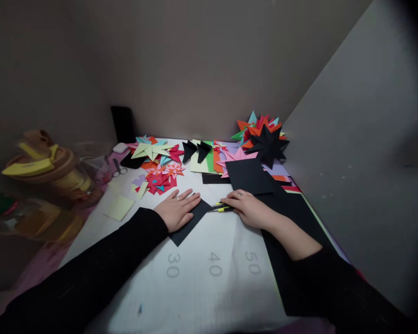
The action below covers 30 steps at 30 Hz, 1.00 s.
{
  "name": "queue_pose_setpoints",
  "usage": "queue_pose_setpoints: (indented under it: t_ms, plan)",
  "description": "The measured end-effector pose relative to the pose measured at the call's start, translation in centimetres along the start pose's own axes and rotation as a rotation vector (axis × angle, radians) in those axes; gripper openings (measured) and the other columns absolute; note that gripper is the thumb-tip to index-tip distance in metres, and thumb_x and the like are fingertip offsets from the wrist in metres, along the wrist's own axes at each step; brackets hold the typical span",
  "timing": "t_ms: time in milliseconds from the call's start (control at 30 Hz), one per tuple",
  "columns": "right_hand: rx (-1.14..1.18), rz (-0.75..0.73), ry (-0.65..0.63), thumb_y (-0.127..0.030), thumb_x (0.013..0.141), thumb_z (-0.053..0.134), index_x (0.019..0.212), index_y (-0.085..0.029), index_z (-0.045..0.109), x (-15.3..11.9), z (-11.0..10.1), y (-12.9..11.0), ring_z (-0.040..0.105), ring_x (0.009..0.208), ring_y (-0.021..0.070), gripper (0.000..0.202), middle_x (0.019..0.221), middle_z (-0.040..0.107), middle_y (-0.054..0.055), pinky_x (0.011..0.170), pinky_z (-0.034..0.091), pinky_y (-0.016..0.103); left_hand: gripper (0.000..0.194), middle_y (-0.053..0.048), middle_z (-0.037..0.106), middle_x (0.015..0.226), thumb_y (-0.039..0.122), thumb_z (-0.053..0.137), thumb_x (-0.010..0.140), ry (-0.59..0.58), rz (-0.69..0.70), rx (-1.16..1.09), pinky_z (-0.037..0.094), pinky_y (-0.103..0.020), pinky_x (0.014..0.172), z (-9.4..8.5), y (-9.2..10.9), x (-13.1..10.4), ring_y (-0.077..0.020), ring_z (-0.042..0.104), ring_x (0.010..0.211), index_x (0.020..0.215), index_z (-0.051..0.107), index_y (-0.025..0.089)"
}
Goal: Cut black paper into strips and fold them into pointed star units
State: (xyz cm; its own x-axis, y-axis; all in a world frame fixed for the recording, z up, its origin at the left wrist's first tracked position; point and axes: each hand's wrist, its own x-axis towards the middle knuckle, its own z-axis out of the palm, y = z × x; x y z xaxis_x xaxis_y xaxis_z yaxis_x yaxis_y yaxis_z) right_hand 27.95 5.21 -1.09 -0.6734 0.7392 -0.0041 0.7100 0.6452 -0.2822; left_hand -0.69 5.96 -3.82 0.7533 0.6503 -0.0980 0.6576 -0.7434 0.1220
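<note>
Sleeves (90, 264) foremost; splayed left hand (176, 212) pins paper (199, 214); right hand (247, 208) pinches cutter (225, 209) at paper's two-o'clock corner: likely slitting, needing steadiness next.

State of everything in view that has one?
Left hand: open, on paper
Paper: flat, partly covered
Right hand: fingers on tool, grip unclear
Tool: tip at paper's corner
Black star: folded, pointed
Phone: propped upright, dark
Scissors: lying; open or shut unclear
Bottle: amber liquid inside
</note>
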Motion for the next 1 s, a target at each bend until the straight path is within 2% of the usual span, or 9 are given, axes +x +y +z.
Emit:
queue_pose_setpoints:
  t_ms: [267,1000]
  plan:
    - [-0.041,-0.019,-0.031,-0.003,0.078,0.043,0.123,-0.021,0.054,-0.2,-0.2,0.8,0.045,0.104,0.0241,0.05,0.111,0.056,0.011,0.088,0.038,0.04,0.054,-0.002,0.019,0.15,0.033,0.026,0.09,-0.017,-0.005,0.004,0.013,-0.049,0.107,-0.1,0.2,0.0,-0.0226,0.012,0.138,0.142,0.02,0.02]
    - [-0.067,-0.045,-0.033,-0.003,0.078,0.042,0.124,-0.023,0.053,-0.3,0.0,-1.5,0.047,0.098,0.024,0.052,0.108,0.056,0.011,0.083,0.037,0.038,0.054,-0.004,0.022,0.15,0.033,0.028,0.09,0.01,-0.003,-0.013,0.012,-0.048,0.107,0.2,0.1,-0.1,-0.0229,0.013,0.138,0.142,0.02,0.02]
